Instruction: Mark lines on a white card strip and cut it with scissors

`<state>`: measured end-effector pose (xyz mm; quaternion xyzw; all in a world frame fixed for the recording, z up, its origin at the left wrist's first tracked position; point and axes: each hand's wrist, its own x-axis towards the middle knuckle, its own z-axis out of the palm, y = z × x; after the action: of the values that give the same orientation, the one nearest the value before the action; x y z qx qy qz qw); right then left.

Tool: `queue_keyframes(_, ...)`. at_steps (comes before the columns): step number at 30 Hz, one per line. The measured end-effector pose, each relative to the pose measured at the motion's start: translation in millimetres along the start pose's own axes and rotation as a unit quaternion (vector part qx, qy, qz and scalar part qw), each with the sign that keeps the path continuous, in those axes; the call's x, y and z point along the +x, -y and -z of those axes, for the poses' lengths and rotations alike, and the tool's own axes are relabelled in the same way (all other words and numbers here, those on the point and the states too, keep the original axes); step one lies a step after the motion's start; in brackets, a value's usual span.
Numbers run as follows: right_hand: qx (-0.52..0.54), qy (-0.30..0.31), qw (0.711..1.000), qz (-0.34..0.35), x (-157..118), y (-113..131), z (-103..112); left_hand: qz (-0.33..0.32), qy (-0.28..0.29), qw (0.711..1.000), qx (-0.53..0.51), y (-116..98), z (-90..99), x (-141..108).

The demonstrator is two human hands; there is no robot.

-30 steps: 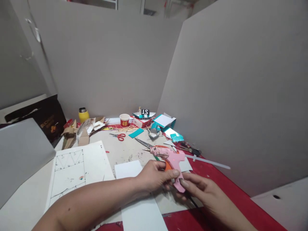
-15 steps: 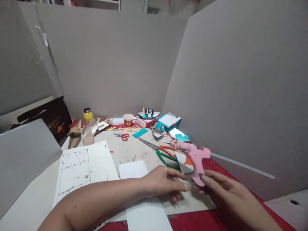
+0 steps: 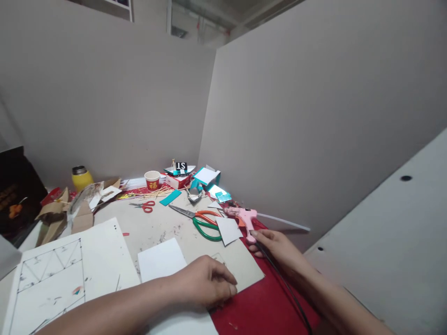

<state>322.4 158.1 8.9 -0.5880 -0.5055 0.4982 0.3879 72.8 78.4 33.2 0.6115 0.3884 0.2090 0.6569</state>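
A pink hot glue gun (image 3: 244, 215) lies low over the table's right side, its nozzle pointing left and a long white glue stick (image 3: 284, 221) jutting from its back. My right hand (image 3: 274, 244) is closed around the bottom of its handle, where a black cord (image 3: 286, 281) runs down. My left hand (image 3: 213, 281) rests near the board's front edge, fingers loosely bent and apart, with nothing visible in them. Beneath that forearm is a white paper strip (image 3: 162, 258). A small white card (image 3: 228, 231) partly covers the green-and-orange-handled scissors (image 3: 206, 223).
A sheet with a truss drawing (image 3: 101, 251) lies at left. Farther back are small red scissors (image 3: 148, 207), a teal strip (image 3: 170, 197), a paper cup (image 3: 152, 180), a model boat (image 3: 179, 170), cardboard scraps (image 3: 84, 216) and a yellow bottle (image 3: 82, 178). Grey partitions (image 3: 296, 116) enclose the table.
The glue gun has been lowered toward the table's right side, with my right hand still on its handle. My left hand has drawn away from it. The view has turned right.
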Motion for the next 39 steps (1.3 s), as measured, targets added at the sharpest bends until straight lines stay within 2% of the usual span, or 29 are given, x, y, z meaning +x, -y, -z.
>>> queue_keyframes(6,-0.1,-0.031,0.992,0.068,7.8,-1.8,11.9,-0.003,-0.01,0.998,0.065,0.0,-0.4,-3.5)
queue_keyframes(12,-0.23,-0.108,0.956,0.147,-2.8,8.7,25.0,-0.027,-0.007,0.993,0.117,0.3,-3.6,-5.9)
queue_keyframes(15,-0.265,-0.12,0.938,0.186,-11.7,23.2,20.6,-0.023,-0.002,0.991,0.13,1.0,-6.9,-5.0)
queue_keyframes(19,-0.332,-0.083,0.902,0.263,-7.3,50.2,0.1,-0.017,0.0,0.99,0.141,5.4,-8.6,-3.8)
queue_keyframes(23,-0.369,-0.05,0.883,0.286,28.1,79.3,-23.0,-0.012,-0.002,0.989,0.146,12.6,-7.4,-4.0)
queue_keyframes(28,-0.432,-0.053,0.865,0.25,103.5,104.9,-41.3,-0.001,-0.001,0.989,0.145,19.3,-4.6,-1.0)
queue_keyframes(31,-0.456,-0.049,0.861,0.221,147.9,110.0,-50.1,0.005,0.011,0.991,0.135,20.8,-1.9,3.6)
queue_keyframes(34,-0.468,-0.039,0.86,0.2,180.9,110.5,-59.6,-0.003,0.023,0.991,0.128,24.7,0.6,9.6)
queue_keyframes(39,-0.491,-0.049,0.845,0.204,205.7,112.0,-68.5,0.0,0.016,0.991,0.132,35.9,0.9,18.5)
